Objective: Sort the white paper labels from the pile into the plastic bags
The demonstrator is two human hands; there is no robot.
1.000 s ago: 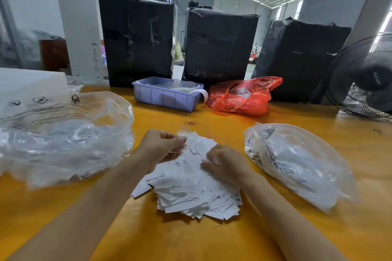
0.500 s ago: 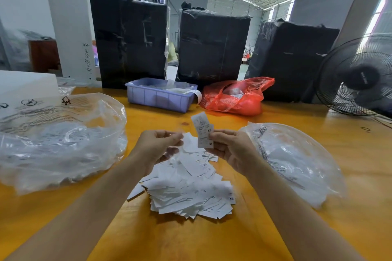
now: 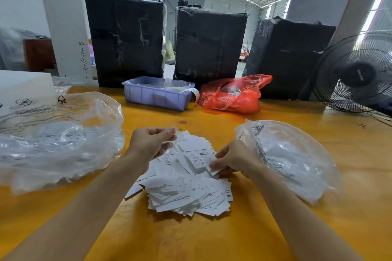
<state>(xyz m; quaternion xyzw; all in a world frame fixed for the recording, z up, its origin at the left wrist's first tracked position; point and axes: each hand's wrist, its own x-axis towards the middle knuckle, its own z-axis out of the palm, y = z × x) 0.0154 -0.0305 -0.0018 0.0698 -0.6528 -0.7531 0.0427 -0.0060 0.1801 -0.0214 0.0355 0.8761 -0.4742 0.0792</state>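
Lowered onto the heaped white printed labels (image 3: 186, 184), right hand (image 3: 233, 160) pinches one; left hand (image 3: 149, 144) curled

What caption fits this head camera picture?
Two hands pick labels between clear bags.

Glossy plastic, matt paper, lacquered wood

The table (image 3: 275, 229) looks like smooth yellow-orange wood with a soft sheen. The pile of labels (image 3: 186, 193) is thin matt white paper with black print. Both clear bags (image 3: 63, 144) (image 3: 297, 165) are crinkled, glossy film. The red bag (image 3: 233, 97) is shiny thin plastic, the lilac tray (image 3: 157, 97) hard matt plastic, the fan (image 3: 352, 74) a black wire grille.
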